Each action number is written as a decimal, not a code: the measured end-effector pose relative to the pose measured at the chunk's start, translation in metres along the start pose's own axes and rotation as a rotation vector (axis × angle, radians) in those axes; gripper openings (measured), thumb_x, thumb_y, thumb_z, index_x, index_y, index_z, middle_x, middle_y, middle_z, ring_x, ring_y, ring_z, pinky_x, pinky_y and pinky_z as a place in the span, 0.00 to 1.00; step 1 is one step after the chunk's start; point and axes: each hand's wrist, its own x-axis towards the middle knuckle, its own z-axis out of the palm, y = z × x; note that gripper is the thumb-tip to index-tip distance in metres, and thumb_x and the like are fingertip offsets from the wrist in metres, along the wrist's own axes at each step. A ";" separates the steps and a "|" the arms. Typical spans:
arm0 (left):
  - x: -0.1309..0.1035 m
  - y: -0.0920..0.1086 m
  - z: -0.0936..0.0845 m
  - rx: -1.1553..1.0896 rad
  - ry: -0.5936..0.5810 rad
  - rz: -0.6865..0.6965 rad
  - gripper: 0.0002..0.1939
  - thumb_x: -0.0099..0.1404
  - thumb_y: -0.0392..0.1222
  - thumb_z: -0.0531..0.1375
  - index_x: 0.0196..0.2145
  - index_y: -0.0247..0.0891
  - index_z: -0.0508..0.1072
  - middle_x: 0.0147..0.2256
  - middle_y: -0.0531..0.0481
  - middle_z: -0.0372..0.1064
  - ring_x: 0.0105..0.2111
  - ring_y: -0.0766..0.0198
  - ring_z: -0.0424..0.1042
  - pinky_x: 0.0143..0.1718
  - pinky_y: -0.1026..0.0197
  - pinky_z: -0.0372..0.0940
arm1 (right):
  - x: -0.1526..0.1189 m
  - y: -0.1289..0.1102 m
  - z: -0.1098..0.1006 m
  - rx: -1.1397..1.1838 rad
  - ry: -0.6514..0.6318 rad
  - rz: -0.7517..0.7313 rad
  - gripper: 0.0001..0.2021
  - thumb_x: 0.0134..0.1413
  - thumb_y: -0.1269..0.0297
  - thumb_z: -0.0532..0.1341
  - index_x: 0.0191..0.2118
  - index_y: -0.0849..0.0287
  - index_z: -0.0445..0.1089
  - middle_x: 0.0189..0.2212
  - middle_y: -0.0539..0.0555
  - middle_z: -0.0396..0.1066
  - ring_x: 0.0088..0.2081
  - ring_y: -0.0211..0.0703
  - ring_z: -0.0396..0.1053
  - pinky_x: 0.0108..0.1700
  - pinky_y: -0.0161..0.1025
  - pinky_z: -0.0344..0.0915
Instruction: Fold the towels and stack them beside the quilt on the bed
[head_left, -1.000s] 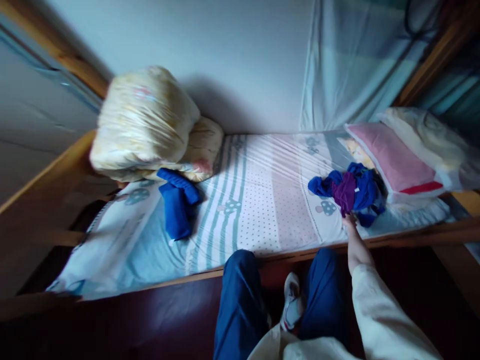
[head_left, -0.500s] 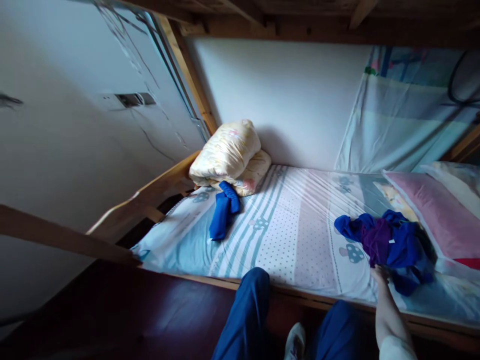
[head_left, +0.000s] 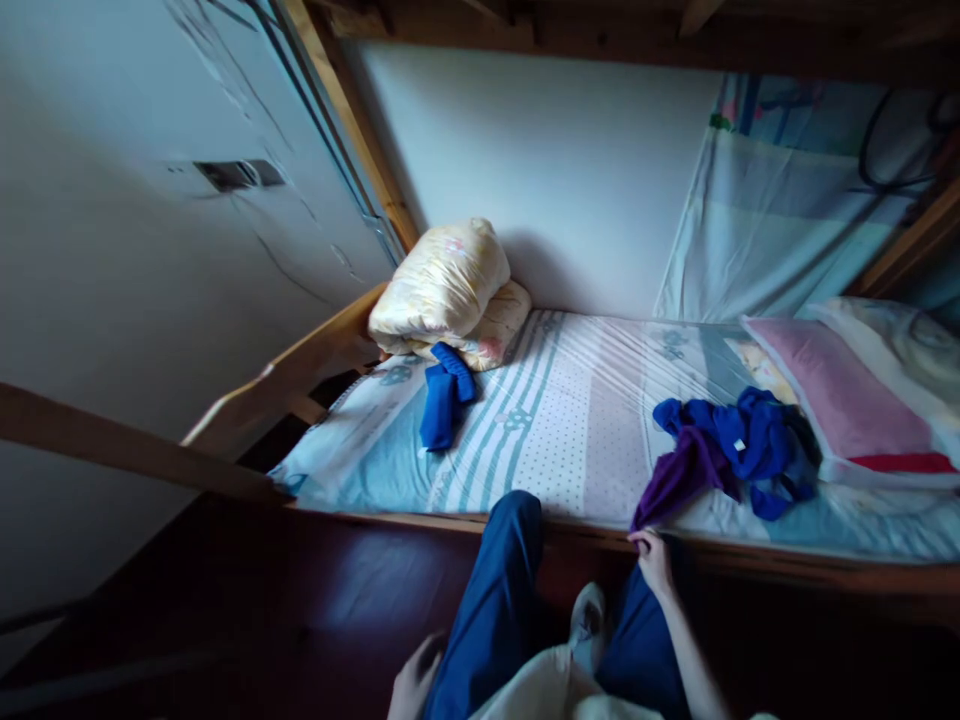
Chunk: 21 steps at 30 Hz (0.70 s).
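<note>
My right hand [head_left: 654, 562] is closed on one corner of a purple cloth [head_left: 679, 475], just over the bed's front edge. The cloth stretches from my fingers back to a crumpled pile of blue clothes [head_left: 757, 440] on the mattress. Low in the view, my left hand [head_left: 416, 675] is beside my left thigh. Its fingers look loosely apart and nothing shows in them, though the hand is partly cut off by the frame. A folded blue piece of cloth [head_left: 442, 405] lies farther left on the bed.
A rolled cream quilt [head_left: 450, 290] sits at the bed's left end. On the right lies a pink pillow [head_left: 840, 390] in clear wrapping. The upper bunk [head_left: 570, 40] hangs overhead, and a wooden rail [head_left: 135, 445] crosses at left. A pale curtain [head_left: 742, 220] covers part of the wall.
My right hand has drawn the purple cloth out of the blue pile, leftward and towards me. My left hand has come into view at the bottom.
</note>
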 end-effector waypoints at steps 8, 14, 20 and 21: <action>-0.004 0.070 -0.003 -0.216 -0.146 0.219 0.20 0.57 0.56 0.59 0.41 0.43 0.79 0.45 0.43 0.80 0.46 0.49 0.79 0.52 0.50 0.73 | -0.145 -0.045 0.066 0.230 -0.225 0.138 0.19 0.34 0.70 0.61 0.37 0.48 0.80 0.41 0.52 0.81 0.48 0.57 0.78 0.56 0.54 0.72; -0.053 0.129 0.034 -0.280 -0.578 0.629 0.30 0.54 0.43 0.67 0.56 0.41 0.76 0.54 0.40 0.76 0.56 0.49 0.74 0.59 0.50 0.69 | -0.162 -0.107 0.061 0.298 -0.308 0.067 0.18 0.40 0.67 0.66 0.42 0.52 0.77 0.43 0.53 0.80 0.50 0.54 0.76 0.59 0.52 0.70; -0.065 0.150 0.036 -0.343 -0.418 0.605 0.21 0.66 0.39 0.56 0.56 0.38 0.73 0.49 0.42 0.77 0.47 0.57 0.78 0.51 0.54 0.72 | -0.147 -0.153 0.043 0.430 -0.409 -0.019 0.27 0.42 0.66 0.72 0.52 0.54 0.75 0.47 0.55 0.78 0.47 0.47 0.76 0.52 0.45 0.74; -0.063 0.154 0.030 -0.353 -0.404 0.620 0.19 0.67 0.38 0.55 0.54 0.38 0.74 0.47 0.43 0.78 0.45 0.58 0.78 0.49 0.55 0.72 | -0.146 -0.157 0.040 0.429 -0.445 -0.024 0.28 0.42 0.66 0.72 0.54 0.54 0.74 0.48 0.55 0.78 0.45 0.46 0.76 0.50 0.43 0.75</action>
